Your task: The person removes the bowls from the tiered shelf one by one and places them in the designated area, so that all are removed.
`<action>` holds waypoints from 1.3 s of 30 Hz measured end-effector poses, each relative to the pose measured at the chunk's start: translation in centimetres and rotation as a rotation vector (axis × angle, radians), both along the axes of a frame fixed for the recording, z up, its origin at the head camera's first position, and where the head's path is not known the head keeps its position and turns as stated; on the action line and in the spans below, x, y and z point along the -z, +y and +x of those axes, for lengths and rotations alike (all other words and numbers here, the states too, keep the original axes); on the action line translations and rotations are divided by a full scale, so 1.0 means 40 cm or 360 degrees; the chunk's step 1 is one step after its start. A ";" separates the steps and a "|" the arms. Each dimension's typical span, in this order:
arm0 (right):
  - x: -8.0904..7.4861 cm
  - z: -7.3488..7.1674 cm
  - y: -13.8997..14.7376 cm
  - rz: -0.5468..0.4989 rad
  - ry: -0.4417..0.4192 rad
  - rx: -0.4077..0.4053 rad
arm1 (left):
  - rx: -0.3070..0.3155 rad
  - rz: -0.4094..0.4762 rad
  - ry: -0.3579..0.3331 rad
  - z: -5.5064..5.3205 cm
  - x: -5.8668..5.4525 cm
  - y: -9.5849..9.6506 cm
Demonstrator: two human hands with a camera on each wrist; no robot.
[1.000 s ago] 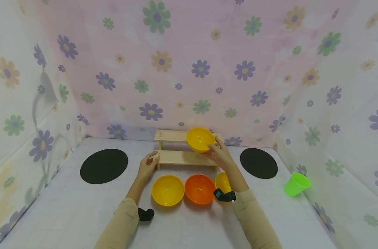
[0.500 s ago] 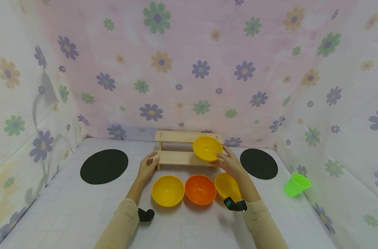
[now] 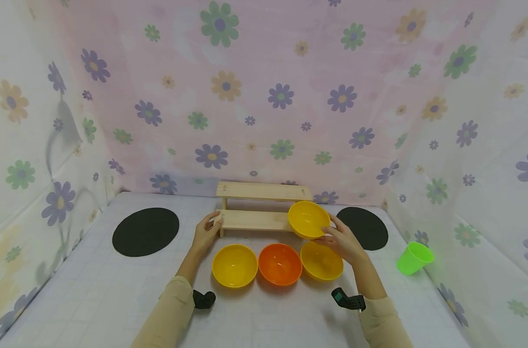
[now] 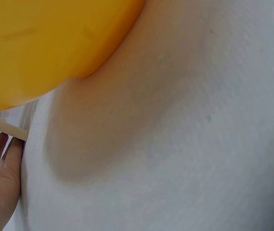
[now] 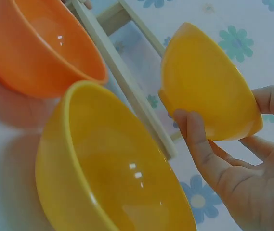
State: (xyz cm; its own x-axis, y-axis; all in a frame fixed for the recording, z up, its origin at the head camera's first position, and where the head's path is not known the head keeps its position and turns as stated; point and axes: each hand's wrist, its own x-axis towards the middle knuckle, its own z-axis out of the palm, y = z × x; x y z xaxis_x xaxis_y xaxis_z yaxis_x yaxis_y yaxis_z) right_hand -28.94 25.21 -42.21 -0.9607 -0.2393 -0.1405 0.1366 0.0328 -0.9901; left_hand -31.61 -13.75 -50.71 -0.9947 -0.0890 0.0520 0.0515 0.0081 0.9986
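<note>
My right hand (image 3: 343,240) pinches a yellow bowl (image 3: 306,220) by its right side, thumb at the rim and fingers under it. In the right wrist view, the held bowl (image 5: 206,86) is off the table, with fingertips touching its base. My left hand (image 3: 205,232) grips the left end of the lower board of a two-tier wooden shelf (image 3: 255,220). In the left wrist view, fingers (image 4: 12,156) touch the wood. Nearer me sit a yellow bowl (image 3: 234,267), an orange bowl (image 3: 280,265) and another yellow bowl (image 3: 321,262), side by side.
One black round mat (image 3: 145,232) lies left of the shelf, and another black mat (image 3: 368,229) lies to its right. A green cup (image 3: 414,258) leans tilted near the right wall. Flowered cloth walls (image 3: 264,111) enclose the back and sides of the white table (image 3: 94,299).
My right hand has carried the yellow bowl rightward and toward me, from in front of the upper shelf board to the lower board's right end. My left hand stays at the shelf.
</note>
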 end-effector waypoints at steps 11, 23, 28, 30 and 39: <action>0.020 0.049 0.108 -0.0032 0.0097 0.0039 | -0.0006 0.0013 0.0003 0.001 0.000 0.001; 0.047 0.106 0.207 -0.0182 0.0165 0.0047 | -0.0023 -0.0033 0.0017 0.001 -0.003 0.004; 0.058 0.125 0.228 -0.0211 0.0104 0.0095 | -0.0039 -0.0038 0.0028 -0.002 0.000 0.003; 0.063 0.131 0.235 -0.0230 0.0100 0.0107 | -0.0043 -0.0039 0.0034 -0.002 0.000 0.003; 0.074 0.155 0.266 -0.0272 0.0031 0.0171 | -0.0042 -0.0024 0.0040 0.001 -0.001 0.004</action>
